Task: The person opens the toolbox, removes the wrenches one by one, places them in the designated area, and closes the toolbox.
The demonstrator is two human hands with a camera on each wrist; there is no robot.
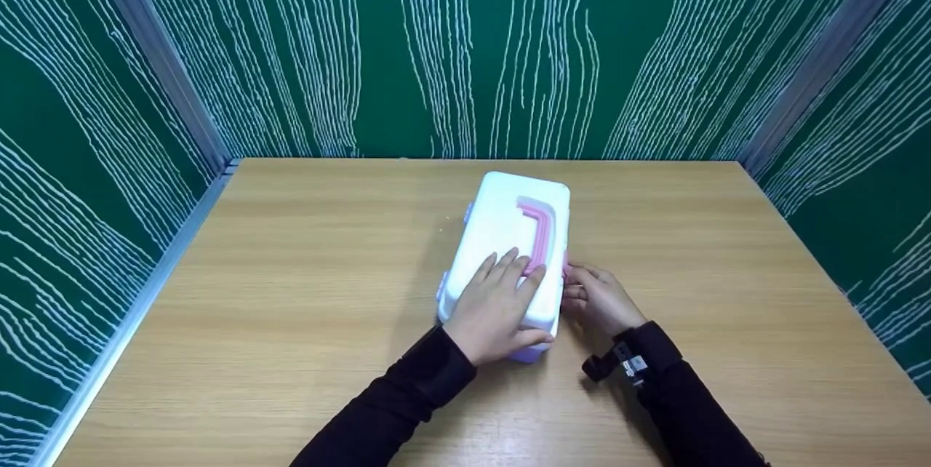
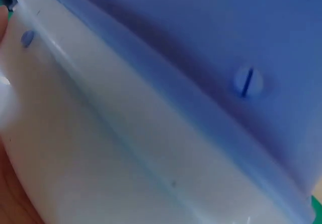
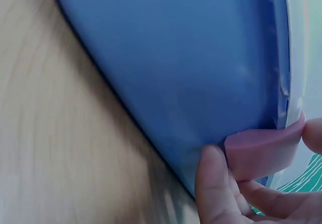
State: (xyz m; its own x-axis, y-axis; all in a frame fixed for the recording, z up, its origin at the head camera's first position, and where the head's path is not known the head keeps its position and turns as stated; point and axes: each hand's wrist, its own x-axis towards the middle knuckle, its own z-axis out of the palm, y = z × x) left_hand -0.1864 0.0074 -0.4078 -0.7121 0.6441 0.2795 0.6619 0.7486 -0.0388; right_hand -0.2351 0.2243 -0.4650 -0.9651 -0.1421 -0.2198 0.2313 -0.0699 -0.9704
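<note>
1. Black sleeves point(image 1: 382, 405) at 7 and 5 o'clock.
2. Left hand point(image 1: 497, 303): fingers extended, resting on white lid point(image 1: 489, 216), 6-o'clock half.
3. Right hand point(image 1: 601, 301): pinches pink latch point(image 3: 262, 154) at 3-o'clock edge of box point(image 3: 171, 68).
4. Box: mid-table point(image 1: 291, 285); wide margins at 9 and 3, back edge at 12.

Wood-grain table point(image 1: 291, 270). Green walls point(image 1: 378, 52), white wavy lines point(image 1: 331, 89), behind and beside the table. Grey posts point(image 1: 161, 60) at its far corners.

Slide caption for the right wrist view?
Right grip touching the pink latch of a white-lidded blue box.
</note>
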